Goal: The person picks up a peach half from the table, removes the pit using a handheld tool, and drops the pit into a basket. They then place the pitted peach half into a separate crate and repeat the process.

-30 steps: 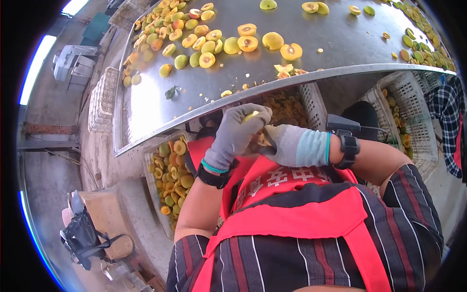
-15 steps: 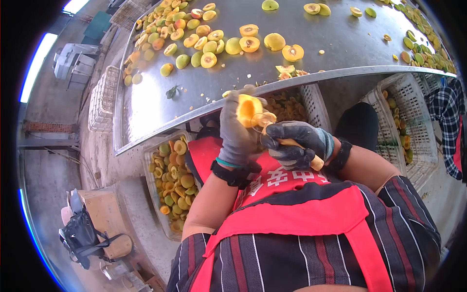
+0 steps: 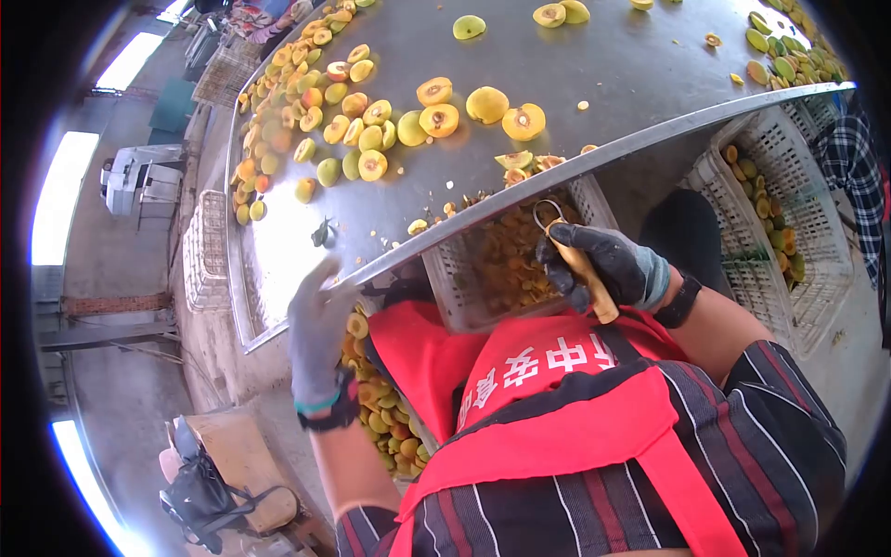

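Note:
My right hand (image 3: pixel 624 265), in a grey and black work glove, is closed around the wooden handle of a loop-bladed pitting tool (image 3: pixel 594 286). Its metal ring points up, above a crate of fruit scraps (image 3: pixel 524 246) under the table edge. My left hand (image 3: pixel 320 334), also gloved and blurred by motion, is at the table's front edge, above the left crate of yellow-green peach halves (image 3: pixel 379 413). Its fingers look stretched out, and no fruit shows in it. Several peach halves (image 3: pixel 439 120) lie cut side up or down on the metal table (image 3: pixel 557 56).
A white crate (image 3: pixel 807 278) with more halves stands at the right, beside a person's checked sleeve (image 3: pixel 849 158). Stacked crates (image 3: pixel 206 251) stand left of the table. A black bag (image 3: pixel 204 497) lies on a cardboard box at lower left. Pit scraps (image 3: pixel 529 165) lie near the table edge.
The hands have moved apart. My left hand has swung left and down, and the peach half it held is gone from it. My right hand has shifted right with the tool.

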`<act>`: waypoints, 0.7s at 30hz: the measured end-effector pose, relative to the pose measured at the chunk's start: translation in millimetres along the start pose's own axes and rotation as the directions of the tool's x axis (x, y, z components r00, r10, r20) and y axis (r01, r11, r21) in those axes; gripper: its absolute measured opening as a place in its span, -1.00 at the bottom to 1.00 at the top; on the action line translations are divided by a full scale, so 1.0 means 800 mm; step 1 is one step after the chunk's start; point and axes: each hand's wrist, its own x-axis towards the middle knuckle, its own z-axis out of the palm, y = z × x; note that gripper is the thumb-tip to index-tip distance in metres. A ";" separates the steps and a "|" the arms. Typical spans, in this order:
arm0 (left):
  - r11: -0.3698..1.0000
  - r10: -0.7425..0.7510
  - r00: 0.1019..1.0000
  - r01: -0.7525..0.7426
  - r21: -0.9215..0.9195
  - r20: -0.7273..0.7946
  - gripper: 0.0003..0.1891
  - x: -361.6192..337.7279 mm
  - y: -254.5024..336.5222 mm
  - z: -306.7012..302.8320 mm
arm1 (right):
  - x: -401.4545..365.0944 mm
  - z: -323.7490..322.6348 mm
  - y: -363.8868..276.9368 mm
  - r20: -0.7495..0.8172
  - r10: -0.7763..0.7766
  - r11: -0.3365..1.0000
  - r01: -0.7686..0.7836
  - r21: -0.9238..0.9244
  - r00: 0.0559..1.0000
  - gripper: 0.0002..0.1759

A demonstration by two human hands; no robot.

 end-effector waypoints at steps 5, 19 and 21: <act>0.948 0.243 0.873 -0.306 0.086 0.422 -0.36 0.128 0.139 0.128 | -0.028 -0.007 -0.010 0.049 -0.015 0.959 0.028 -0.281 0.999 -0.48; 0.801 0.596 0.766 -0.548 -0.239 0.240 -0.61 0.116 0.111 0.187 | -0.026 0.005 -0.033 -0.182 -0.225 0.974 0.221 -0.044 0.957 -0.50; 0.569 0.818 0.572 -0.790 -0.230 0.058 -0.59 0.087 0.094 0.179 | -0.011 0.016 -0.034 -0.146 -0.247 0.964 0.228 -0.134 0.958 -0.49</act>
